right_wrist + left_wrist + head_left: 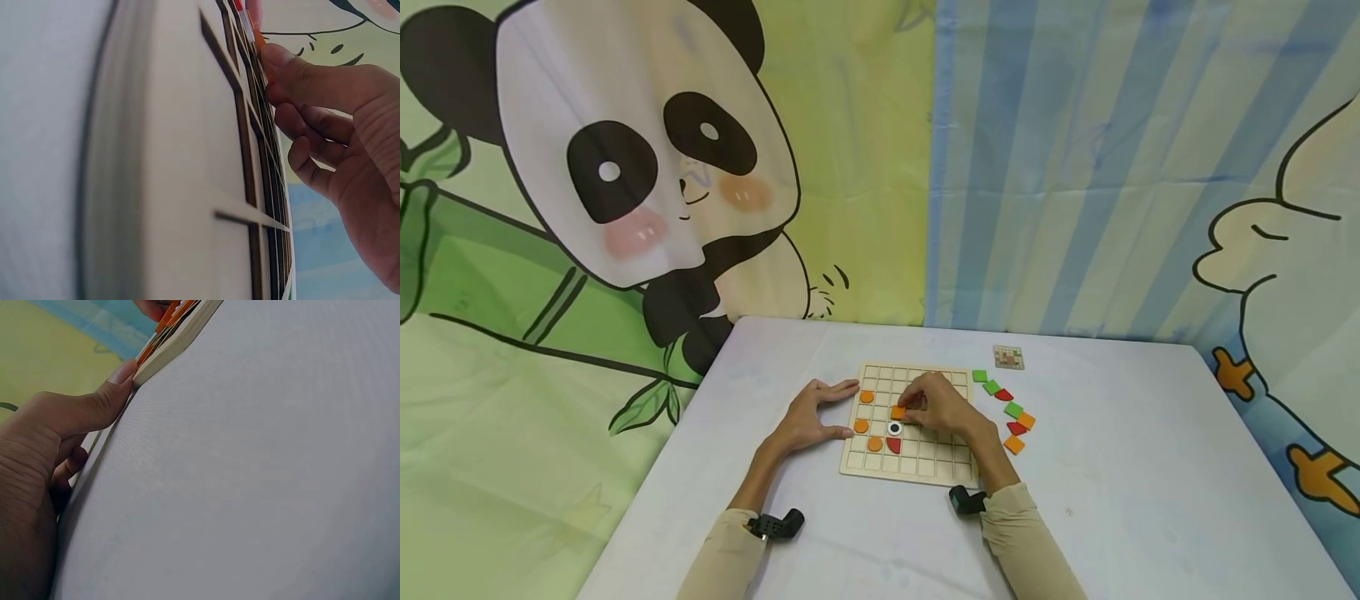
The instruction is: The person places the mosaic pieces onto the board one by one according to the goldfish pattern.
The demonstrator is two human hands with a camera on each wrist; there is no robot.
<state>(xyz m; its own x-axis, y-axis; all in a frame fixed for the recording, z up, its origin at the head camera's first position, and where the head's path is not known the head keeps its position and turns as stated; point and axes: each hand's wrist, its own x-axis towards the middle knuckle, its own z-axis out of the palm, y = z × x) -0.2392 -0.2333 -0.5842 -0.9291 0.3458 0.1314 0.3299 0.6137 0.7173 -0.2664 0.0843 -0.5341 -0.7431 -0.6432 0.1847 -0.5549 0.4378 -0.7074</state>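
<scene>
A pale wooden grid board lies on the white table in the head view. My right hand reaches over it and pinches an orange square tile between thumb and fingers, down at the grid. Just below that tile sits a white piece with a black ring, and under it a red quarter-circle tile. Three orange discs occupy cells toward the board's left side. My left hand has thumb and fingers spread along the left edge; its thumb presses the board's side in the left wrist view.
Right of the board lie loose green squares, orange squares and red quarter-circles. A small patterned card is at the back. Behind the table hangs a printed panda curtain.
</scene>
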